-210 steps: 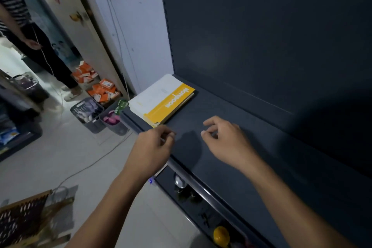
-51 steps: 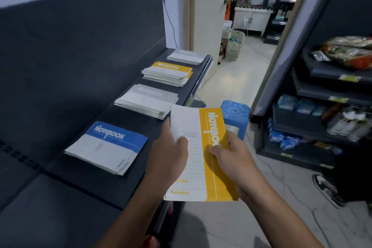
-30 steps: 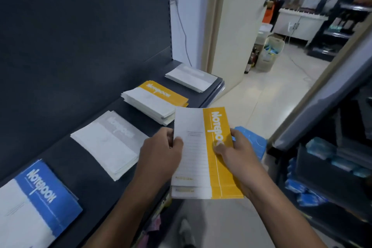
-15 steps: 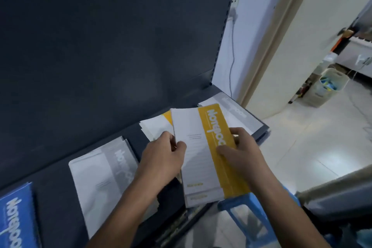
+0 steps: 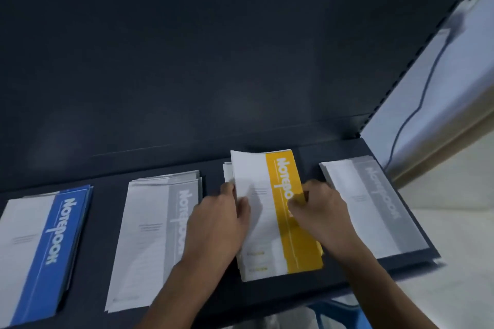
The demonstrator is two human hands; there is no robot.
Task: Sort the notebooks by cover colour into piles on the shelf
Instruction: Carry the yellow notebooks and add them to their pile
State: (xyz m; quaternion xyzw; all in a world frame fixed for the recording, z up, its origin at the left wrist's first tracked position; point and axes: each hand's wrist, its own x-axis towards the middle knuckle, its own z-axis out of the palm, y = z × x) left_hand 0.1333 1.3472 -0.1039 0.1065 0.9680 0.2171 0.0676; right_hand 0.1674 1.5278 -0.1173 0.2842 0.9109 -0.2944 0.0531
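Both hands hold a few yellow-and-white notebooks (image 5: 278,222) over the yellow pile on the dark shelf (image 5: 267,294); the pile's white edges peek out at the back left. My left hand (image 5: 222,224) grips the white left edge, thumb on top. My right hand (image 5: 320,214) pinches the yellow right edge with curled fingers. A blue-covered pile (image 5: 53,243) lies at the far left. One grey-covered pile (image 5: 163,232) sits just left of my left hand. A second grey pile (image 5: 374,203) lies at the shelf's right end.
The shelf's dark back panel (image 5: 213,61) rises right behind the piles. A wall socket with a hanging cable (image 5: 417,107) is on the wall to the right. A blue stool (image 5: 342,310) stands on the floor below the shelf's front edge.
I have turned to face the shelf. The yellow notebooks moved from in front of the shelf down onto the yellow pile, still held in both hands.
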